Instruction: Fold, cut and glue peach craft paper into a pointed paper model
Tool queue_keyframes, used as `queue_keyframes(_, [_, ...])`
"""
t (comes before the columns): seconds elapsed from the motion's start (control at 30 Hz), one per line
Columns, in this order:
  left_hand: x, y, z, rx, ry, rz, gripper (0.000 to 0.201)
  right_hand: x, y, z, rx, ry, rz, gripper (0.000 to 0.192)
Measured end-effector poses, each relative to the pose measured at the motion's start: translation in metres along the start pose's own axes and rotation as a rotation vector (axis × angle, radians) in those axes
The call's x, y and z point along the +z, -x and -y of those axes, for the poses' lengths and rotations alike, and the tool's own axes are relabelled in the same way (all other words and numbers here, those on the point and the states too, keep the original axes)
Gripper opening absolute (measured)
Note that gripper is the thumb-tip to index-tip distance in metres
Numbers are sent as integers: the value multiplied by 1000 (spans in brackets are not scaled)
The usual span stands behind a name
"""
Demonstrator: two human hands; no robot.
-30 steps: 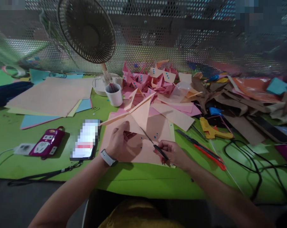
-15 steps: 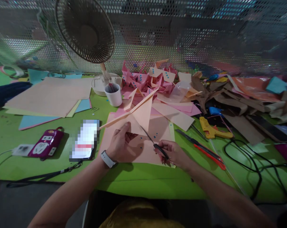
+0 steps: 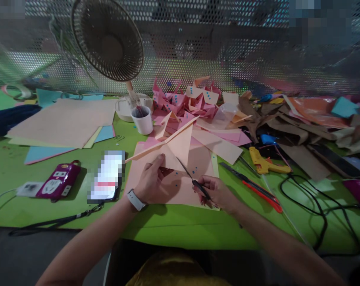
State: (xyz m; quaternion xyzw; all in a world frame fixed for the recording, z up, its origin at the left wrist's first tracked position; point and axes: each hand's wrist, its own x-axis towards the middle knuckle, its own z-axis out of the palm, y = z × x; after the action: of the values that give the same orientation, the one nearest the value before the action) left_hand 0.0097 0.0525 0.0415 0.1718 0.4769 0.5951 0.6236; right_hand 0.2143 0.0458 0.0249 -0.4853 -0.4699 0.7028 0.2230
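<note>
My left hand (image 3: 151, 178), with a watch at the wrist, pinches a folded piece of peach paper (image 3: 178, 149) by its near edge, thumb on top. The paper is raised above flat peach sheets (image 3: 168, 190) dotted with small blue bits. My right hand (image 3: 214, 190) grips the dark handles of a pair of scissors (image 3: 201, 188). Their blades point up and left, at the near part of the folded paper. How far the blades are apart is hard to make out.
Left lie a phone (image 3: 106, 176), a purple power strip (image 3: 60, 180) and paper sheets (image 3: 63, 119). Behind stand a white cup (image 3: 143, 121), a fan (image 3: 108, 43) and pink folded papers (image 3: 175, 99). Right are a red cutter (image 3: 263, 194), a yellow glue gun (image 3: 266, 163) and black cables (image 3: 319, 206).
The raised far end of the folded paper has dipped slightly. Both hands keep nearly the same place, and the scissors stay at the paper.
</note>
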Motion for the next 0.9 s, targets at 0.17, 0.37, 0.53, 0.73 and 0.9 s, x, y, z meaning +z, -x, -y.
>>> queue_keyframes(0.17, [4,3,0,-36,6,-13,34,2,2,6,13,5,-14,56])
queue_keyframes(0.37, [0,-1,3,10,20,7,32,2,-1,-1,-17,-14,-15,51])
queue_keyframes(0.53, [-4,-3,5,11,3,16,32,5,1,4,-9,-39,-34,52])
queue_keyframes(0.73, [-4,-1,5,-15,-8,95,35,7,6,15,1,-7,-26,55])
queue_keyframes(0.9, [-6,-2,8,-46,-2,117,38,6,5,14,6,-10,-20,56])
